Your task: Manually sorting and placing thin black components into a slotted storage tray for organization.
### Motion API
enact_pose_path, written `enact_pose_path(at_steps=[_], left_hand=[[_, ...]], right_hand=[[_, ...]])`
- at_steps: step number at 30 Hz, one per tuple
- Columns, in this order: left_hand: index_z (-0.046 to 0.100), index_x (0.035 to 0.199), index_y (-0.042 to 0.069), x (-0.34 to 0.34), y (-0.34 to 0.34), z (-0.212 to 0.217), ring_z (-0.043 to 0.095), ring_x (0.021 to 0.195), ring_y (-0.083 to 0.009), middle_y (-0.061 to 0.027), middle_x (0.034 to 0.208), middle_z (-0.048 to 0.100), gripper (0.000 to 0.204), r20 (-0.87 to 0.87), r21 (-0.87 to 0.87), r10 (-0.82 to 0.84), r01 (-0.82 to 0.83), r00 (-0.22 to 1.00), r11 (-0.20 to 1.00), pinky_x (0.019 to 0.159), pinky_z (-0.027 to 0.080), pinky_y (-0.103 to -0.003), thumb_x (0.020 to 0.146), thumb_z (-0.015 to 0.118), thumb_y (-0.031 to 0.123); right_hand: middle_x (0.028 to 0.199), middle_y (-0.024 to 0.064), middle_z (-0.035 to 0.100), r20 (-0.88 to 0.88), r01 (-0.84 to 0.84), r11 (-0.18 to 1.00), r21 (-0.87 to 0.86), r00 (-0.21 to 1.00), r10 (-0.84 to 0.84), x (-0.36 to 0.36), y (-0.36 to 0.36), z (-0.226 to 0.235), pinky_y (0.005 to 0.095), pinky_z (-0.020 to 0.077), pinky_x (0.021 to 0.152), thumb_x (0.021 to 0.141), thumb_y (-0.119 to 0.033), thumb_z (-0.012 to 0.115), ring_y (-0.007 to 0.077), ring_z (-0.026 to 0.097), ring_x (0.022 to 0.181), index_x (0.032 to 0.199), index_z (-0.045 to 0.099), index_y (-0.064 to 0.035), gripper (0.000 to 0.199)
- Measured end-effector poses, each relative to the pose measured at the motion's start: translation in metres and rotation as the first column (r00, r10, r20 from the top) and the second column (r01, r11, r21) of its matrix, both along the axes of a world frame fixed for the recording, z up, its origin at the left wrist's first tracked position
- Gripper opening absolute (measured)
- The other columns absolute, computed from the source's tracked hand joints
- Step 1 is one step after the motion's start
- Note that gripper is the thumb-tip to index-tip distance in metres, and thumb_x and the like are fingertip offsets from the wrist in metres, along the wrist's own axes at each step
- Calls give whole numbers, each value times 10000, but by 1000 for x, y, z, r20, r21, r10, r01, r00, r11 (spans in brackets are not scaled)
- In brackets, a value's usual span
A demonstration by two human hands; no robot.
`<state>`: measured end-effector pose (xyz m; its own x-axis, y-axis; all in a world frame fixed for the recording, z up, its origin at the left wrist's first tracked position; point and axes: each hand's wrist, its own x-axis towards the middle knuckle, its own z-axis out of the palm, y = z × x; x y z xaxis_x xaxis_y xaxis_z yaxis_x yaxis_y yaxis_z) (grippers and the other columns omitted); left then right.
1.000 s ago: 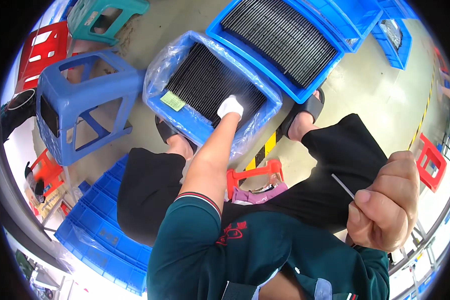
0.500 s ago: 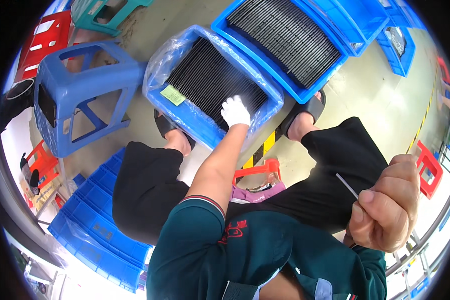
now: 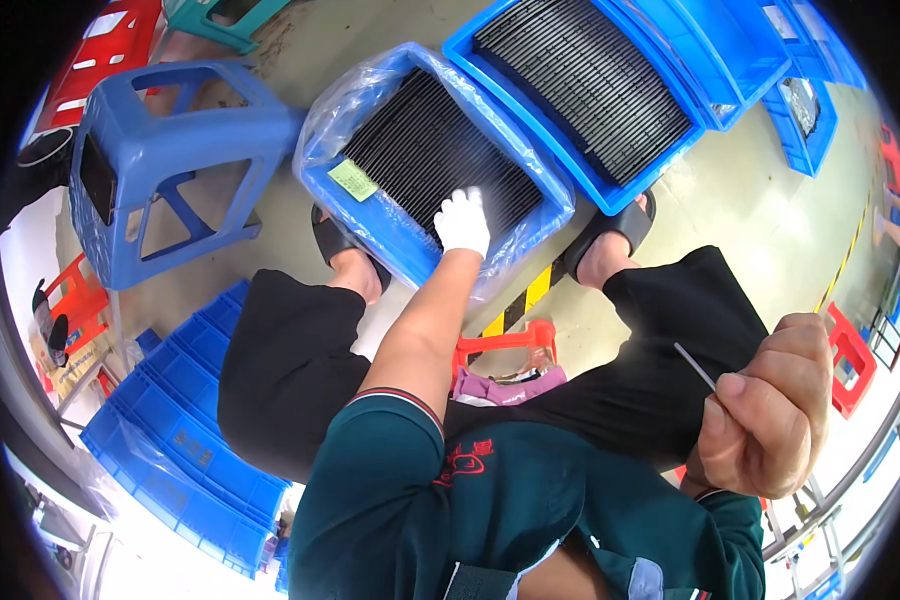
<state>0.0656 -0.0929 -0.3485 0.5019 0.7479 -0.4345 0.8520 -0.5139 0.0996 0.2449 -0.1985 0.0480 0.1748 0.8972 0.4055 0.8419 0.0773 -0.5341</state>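
My left hand, in a white glove, reaches over a blue bin lined with clear plastic. Its fingers are curled at the near edge of a packed layer of thin black strips; what lies under them is hidden. A yellow-green label rests at the left inside that bin. Raised at the right, my bare right hand pinches a thin, straight, silvery pin between thumb and fingers. The pin sticks out toward the upper left.
Another blue bin of black strips stands behind to the right, against stacked blue bins. A blue stool is at the left, with blue crates below it. A small red stool is between my legs.
My left hand has shifted slightly left and nearer over the strips. The whole view has moved a little. My right hand still pinches the pin in nearly the same place.
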Motion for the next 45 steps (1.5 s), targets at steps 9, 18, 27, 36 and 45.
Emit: enact_pose_path(at_steps=[9, 18, 27, 36, 45], left_hand=[[597, 1021, 131, -1, 33, -19, 645, 888, -250, -77, 945, 615, 169, 34, 84, -64, 61, 997, 995, 696, 536, -385, 874, 516, 159], [613, 993, 111, 4, 18, -21, 630, 915, -270, -101, 951, 619, 162, 66, 29, 31, -33, 997, 999, 744, 526, -407, 875, 509, 153], [614, 1021, 99, -3, 8, -26, 577, 978, -314, -126, 1019, 576, 254, 191, 82, 80, -98, 978, 992, 806, 509, -434, 798, 634, 219], [612, 1006, 61, 15, -5, -17, 576, 990, -321, -153, 1041, 583, 230, 175, -41, 253, -250, 952, 968, 840, 508, -404, 791, 543, 100], [632, 1113, 28, 10, -4, -6, 577, 1022, -363, -203, 1030, 625, 369, 376, 38, 473, -524, 797, 851, 921, 461, -440, 762, 620, 140]], right_hand=[[697, 57, 517, 6, 6, 1000, -25, 1000, -5, -2, 2, -1, 320, 347, 487, 633, -129, 774, 191, 493, 583, 837, 647, -68, 248], [710, 60, 520, 4, -12, 999, -35, 1000, 12, -4, 5, -1, 327, 356, 486, 605, -111, 773, 200, 501, 585, 843, 646, -62, 275], [711, 63, 518, 5, -21, 999, -30, 1000, 21, -6, 8, -1, 320, 361, 478, 625, -98, 766, 201, 498, 575, 844, 634, -57, 259], [687, 67, 519, 37, -4, 1000, -27, 999, 5, -9, 8, -3, 305, 358, 464, 664, -82, 748, 202, 504, 591, 830, 633, -54, 204], [730, 71, 534, 87, 2, 1000, -14, 996, -1, -6, 6, -3, 325, 384, 488, 584, -33, 746, 224, 520, 596, 837, 631, -52, 279]])
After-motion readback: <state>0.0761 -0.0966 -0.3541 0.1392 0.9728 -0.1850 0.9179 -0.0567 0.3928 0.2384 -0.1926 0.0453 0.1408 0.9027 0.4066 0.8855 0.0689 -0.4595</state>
